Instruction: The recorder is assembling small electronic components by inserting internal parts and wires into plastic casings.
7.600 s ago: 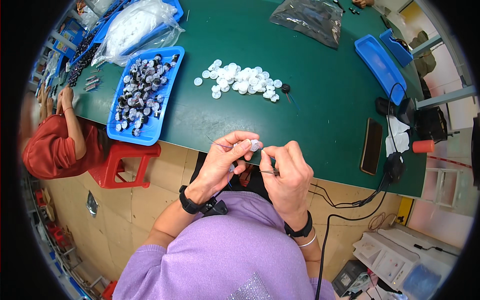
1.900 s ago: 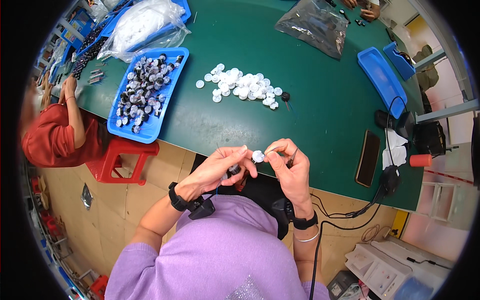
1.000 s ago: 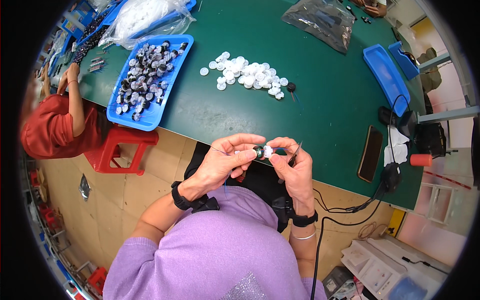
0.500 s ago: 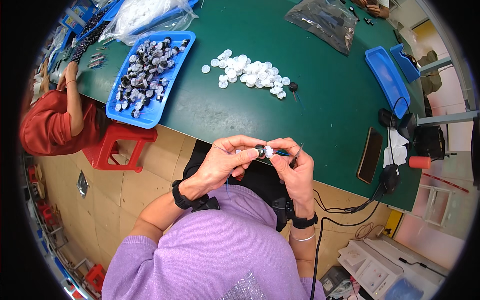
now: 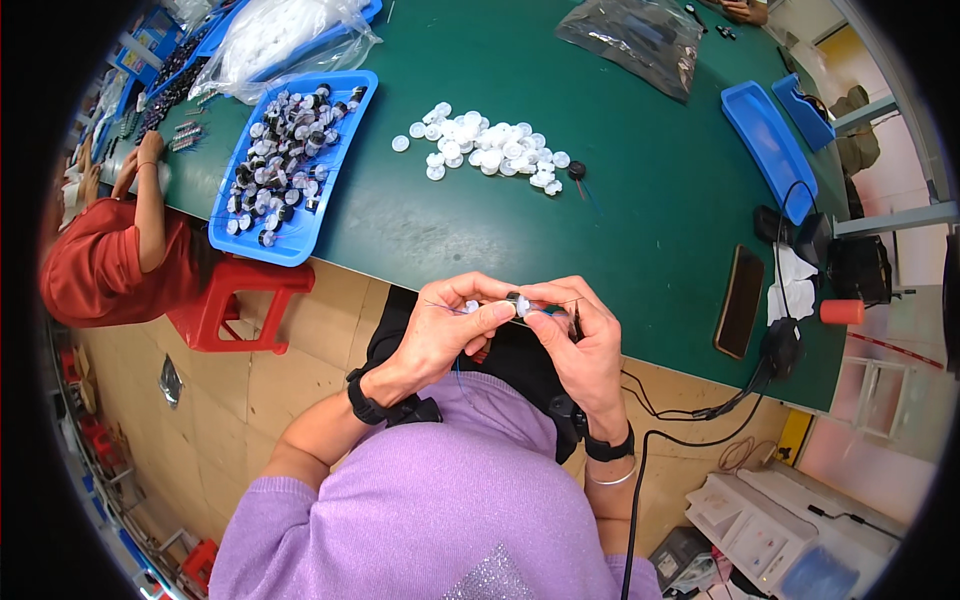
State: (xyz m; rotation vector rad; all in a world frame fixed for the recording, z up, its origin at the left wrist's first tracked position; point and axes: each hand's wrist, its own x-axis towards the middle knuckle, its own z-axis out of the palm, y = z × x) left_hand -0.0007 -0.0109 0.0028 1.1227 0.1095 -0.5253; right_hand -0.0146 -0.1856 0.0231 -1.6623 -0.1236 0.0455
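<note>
Both my hands meet above my lap, just off the table's near edge. My left hand (image 5: 440,332) pinches a small black round part (image 5: 514,297) with thin wires trailing under the fingers. A small white piece also shows among those fingers. Against the black part, my right hand (image 5: 586,345) presses a white plastic cap (image 5: 523,307) between thumb and finger. A dark, slim tool, partly hidden, rests within the right fingers. Loose white caps (image 5: 490,145) lie in a pile on the green table (image 5: 460,235), with one black wired part (image 5: 577,170) beside them.
At the left, a blue tray (image 5: 323,215) holds many black-and-white wired parts. Clear bags (image 5: 290,40) of white pieces sit behind it. A phone (image 5: 740,300), cables, an empty blue tray (image 5: 768,140) and a red cylinder (image 5: 842,312) are right. A person in red sits left by a red stool (image 5: 245,300).
The white cap and the black part have come closer together, now touching. My right hand has shifted slightly left. The whole view has tilted a little.
</note>
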